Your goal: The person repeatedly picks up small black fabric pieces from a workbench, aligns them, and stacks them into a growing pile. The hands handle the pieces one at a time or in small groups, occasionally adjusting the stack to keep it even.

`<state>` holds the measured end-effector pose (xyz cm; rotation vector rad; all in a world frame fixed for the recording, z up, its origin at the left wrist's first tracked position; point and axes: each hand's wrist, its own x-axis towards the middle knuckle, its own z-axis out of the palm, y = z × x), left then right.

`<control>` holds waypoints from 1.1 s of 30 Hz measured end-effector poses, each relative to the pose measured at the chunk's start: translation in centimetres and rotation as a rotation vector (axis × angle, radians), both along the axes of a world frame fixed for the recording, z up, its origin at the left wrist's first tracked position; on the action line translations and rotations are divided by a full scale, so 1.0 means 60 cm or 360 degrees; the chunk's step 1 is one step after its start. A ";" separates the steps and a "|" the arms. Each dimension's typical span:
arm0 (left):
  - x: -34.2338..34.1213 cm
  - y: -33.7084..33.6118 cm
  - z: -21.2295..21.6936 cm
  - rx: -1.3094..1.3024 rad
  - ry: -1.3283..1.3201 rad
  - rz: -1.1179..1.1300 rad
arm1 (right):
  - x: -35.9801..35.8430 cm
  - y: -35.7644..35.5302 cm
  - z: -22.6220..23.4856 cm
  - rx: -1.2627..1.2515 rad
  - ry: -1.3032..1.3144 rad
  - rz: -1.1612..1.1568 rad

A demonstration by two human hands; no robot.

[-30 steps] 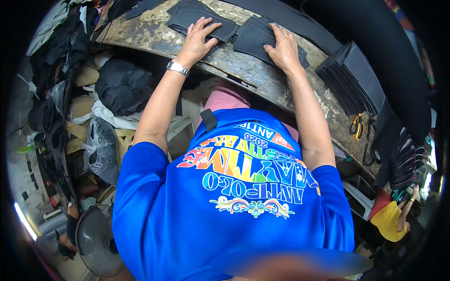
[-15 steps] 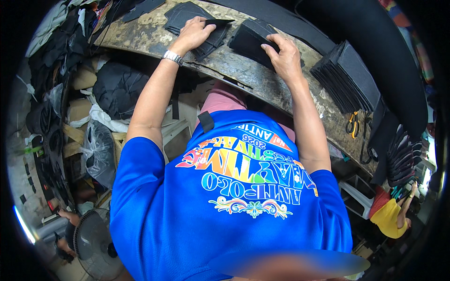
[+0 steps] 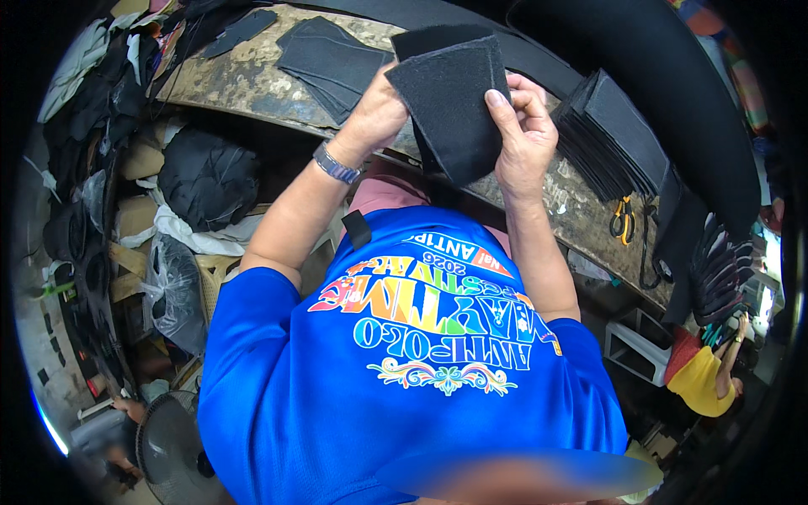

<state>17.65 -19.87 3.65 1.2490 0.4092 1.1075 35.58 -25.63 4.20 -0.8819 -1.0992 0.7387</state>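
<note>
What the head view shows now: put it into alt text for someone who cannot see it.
A person's left hand and right hand hold up flat black pieces at a worn wooden table. A fanned black pile lies to the left; a black stack and a yellow-handled tool lie to the right.

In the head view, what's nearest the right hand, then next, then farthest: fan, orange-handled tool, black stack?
1. Black stack: just right of the right hand.
2. Orange-handled tool: lower right.
3. Fan: far lower left.
</note>
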 end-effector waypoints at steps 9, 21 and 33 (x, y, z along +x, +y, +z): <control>0.058 -0.057 -0.039 -0.0692 -0.0127 -0.0030 | 0.011 -0.013 -0.059 -0.0300 0.0290 -0.0123; 0.060 -0.051 -0.028 -0.0704 -0.0352 -0.0120 | 0.004 -0.012 -0.068 -0.0320 0.0225 -0.0128; 0.079 -0.050 -0.015 -0.0741 -0.0344 0.0305 | -0.008 -0.029 -0.051 -0.0321 0.0013 -0.0209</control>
